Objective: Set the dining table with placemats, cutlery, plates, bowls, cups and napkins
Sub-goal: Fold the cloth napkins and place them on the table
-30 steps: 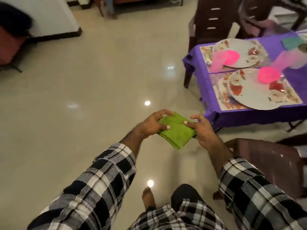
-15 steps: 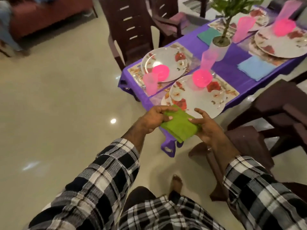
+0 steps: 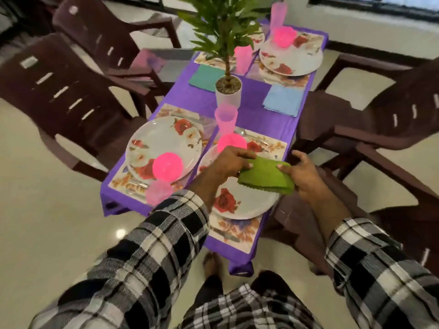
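Glossy cream floor with small light reflections. Dark brown plastic chairs around a purple-covered table. Dark-framed window above white wall.

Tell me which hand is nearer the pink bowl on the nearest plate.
Left. The left hand sits just below the pink bowl, nearly touching it in the image, pinching the green napkin. The right hand holds the napkin's far side, off to the bowl's right.
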A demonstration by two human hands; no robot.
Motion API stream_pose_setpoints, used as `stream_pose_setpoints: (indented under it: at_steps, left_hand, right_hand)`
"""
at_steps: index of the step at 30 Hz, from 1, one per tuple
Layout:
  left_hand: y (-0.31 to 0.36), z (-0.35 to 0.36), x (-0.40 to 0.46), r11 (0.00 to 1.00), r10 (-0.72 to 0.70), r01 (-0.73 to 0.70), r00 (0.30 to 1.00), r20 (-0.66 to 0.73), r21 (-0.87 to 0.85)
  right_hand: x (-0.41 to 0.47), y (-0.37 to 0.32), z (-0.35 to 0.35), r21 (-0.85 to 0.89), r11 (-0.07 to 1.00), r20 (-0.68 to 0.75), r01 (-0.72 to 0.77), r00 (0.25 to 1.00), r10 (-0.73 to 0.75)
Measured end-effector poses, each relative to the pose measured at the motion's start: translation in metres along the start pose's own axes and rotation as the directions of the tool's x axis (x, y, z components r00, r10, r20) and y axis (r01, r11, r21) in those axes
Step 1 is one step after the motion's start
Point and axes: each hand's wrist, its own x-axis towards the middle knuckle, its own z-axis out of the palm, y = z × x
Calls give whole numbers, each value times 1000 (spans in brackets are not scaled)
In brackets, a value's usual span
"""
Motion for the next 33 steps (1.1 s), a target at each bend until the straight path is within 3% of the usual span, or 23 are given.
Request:
stream_pose_setpoints:
  at_steps: [3, 6, 9, 12, 14, 16, 22, 27, 33]
  left_hand:
    - [25, -3, 23, 998, -31, 27, 997, 76, 51]
    - [50, -2, 51, 992, -58, 44, 991, 121, 117]
    - [79, -1, 94, 959, 59, -79, 995, 81, 272]
    - [104, -5, 140, 801, 262, -247, 964, 51, 545]
    - [113, -4, 171, 656, 279, -249, 957, 77, 713]
    - [111, -2, 198, 579, 253, -220, 964, 84, 785]
    - [93, 13, 243, 384, 150, -204, 976, 158, 901]
    - [84, 21, 251, 243, 107, -186, 981, 164, 952]
    - [92, 33, 234, 94, 255, -94, 964, 67, 991]
  right_hand:
    - [20, -6, -2, -83, 996, -48, 21, 999, -25]
    - [48, -20, -7, -40, 998, 37, -46, 998, 47]
    - [89, -54, -15, 24, 1000, 89, -10, 996, 8]
    - [130, -76, -19, 0, 991, 68, 136, 988, -136]
    - [162, -76, -17, -81, 988, 30, 133, 991, -131]
    - [184, -71, -12, -159, 980, 25, 122, 992, -120]
    - [226, -43, -2, -519, 821, 51, 237, 968, -247]
    - [227, -27, 3, -726, 655, 60, 211, 967, -246]
    - [210, -39, -2, -761, 614, 44, 209, 961, -272]
